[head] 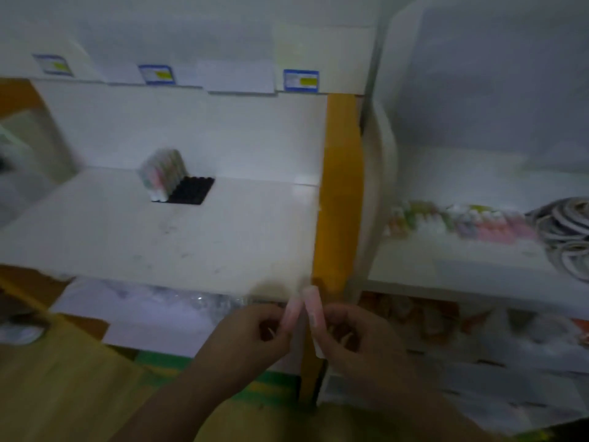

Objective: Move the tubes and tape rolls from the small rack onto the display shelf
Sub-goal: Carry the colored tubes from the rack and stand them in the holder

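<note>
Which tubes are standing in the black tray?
The tubes on the left shelf, leaning in the black tray. The other tubes lie loose on the right shelf; each hand holds one.

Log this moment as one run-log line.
left hand: holds pink tube | right hand: holds pink tube | display shelf: few tubes standing

I see both forearms reaching up from the bottom edge, hands close together at centre. My left hand (255,330) has its fingers curled in a pinch. My right hand (353,336) is curled likewise, thumb and fingers pinching, knuckles facing me.
</note>
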A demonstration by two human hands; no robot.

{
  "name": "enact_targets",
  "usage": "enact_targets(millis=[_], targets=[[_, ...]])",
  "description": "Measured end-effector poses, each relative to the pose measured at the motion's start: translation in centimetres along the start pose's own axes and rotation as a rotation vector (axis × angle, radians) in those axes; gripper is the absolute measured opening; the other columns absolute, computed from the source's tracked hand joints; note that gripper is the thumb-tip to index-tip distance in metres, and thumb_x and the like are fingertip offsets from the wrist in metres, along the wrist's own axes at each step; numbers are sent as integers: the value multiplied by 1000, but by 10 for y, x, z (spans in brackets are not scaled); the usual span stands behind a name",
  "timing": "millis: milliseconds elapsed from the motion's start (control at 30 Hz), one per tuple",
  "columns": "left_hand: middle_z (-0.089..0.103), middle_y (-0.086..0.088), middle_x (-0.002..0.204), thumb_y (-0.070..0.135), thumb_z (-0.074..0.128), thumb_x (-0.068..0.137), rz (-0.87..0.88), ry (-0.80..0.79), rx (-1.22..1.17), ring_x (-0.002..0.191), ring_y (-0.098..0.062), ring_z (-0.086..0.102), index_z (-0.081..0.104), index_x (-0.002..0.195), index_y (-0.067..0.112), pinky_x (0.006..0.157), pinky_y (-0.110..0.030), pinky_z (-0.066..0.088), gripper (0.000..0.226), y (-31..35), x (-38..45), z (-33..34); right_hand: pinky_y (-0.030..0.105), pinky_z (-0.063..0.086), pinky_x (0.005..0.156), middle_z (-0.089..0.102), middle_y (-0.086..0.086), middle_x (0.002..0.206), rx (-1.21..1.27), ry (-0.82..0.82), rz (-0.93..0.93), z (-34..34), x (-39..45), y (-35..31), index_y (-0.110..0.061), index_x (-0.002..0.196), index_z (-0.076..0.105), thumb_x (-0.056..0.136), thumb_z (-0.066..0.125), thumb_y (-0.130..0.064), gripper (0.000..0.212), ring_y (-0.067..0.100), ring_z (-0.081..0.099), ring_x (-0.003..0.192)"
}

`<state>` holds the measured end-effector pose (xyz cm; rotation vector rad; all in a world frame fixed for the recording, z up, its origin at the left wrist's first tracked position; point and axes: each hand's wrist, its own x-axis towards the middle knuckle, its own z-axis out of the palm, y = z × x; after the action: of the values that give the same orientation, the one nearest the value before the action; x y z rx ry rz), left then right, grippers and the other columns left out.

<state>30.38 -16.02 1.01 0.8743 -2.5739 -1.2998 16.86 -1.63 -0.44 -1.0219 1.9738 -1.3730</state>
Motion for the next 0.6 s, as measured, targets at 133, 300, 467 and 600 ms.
enact_targets(millis=[133, 300, 467, 600], targets=[[69, 11, 73, 26, 64, 89, -24, 70, 5, 66, -8, 64, 70, 79, 29, 67, -30, 55, 12, -47, -15, -46, 22, 51, 62, 68, -8, 83, 27, -38, -25, 59, 13, -29, -33, 96, 72, 91, 63, -50, 20, 8, 62, 74], [64, 16, 67, 34, 62, 93, 12, 164, -60, 60, -2, 59, 64, 73, 31, 53, -15, 41, 21, -81, -1, -89, 19, 48, 57, 68, -9, 79, 11, -25, -25, 104, 53, -47, -29, 92, 70, 91, 66, -43, 14, 8, 63, 69], [61, 17, 68, 27, 66, 87, 22, 276, -131, 60, -3, 58, 60, 81, 36, 55, -14, 40, 12, -104, 41, -127, 21, 53, 58, 67, -14, 84, 50, 45, -31, 134, 108, -57, -31, 94, 69, 90, 68, -32, 4, 9, 62, 71], [63, 7, 84, 22, 69, 85, 35, 310, -153, 70, -9, 64, 45, 123, 51, 60, -23, 51, 53, -115, 78, -158, 23, 55, 60, 69, -16, 84, 38, 108, -77, 153, 160, -64, -30, 92, 70, 90, 69, -29, 3, 8, 64, 74]])
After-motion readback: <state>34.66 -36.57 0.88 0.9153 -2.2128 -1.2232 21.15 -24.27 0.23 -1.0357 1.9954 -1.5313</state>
